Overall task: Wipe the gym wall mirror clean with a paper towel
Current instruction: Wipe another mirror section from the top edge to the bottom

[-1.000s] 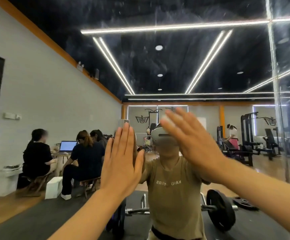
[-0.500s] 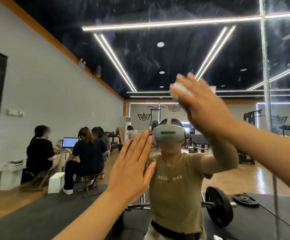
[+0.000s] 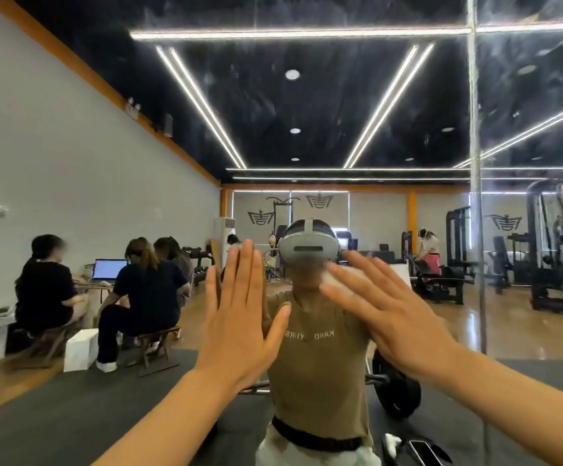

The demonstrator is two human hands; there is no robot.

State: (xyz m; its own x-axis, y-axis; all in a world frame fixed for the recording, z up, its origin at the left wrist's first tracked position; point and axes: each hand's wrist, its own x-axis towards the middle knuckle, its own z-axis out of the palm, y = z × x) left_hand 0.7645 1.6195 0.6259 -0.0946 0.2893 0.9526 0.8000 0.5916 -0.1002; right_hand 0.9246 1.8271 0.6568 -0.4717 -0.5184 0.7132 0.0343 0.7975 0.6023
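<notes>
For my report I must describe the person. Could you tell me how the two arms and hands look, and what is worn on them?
Both forearms are bare: no sleeve, glove, watch, bracelet or ring shows on the left hand or the right hand. The fingers are long and slim with short nails. In the mirror the reflection shows a short-sleeved tan T-shirt with pale lettering, so the sleeves end above the elbows.

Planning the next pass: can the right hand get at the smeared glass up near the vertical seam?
Probably yes. The right hand lies flat on the mirror, pressing the paper towel, and nothing stands between it and the seam; the highest smears may need a stretch.
</notes>
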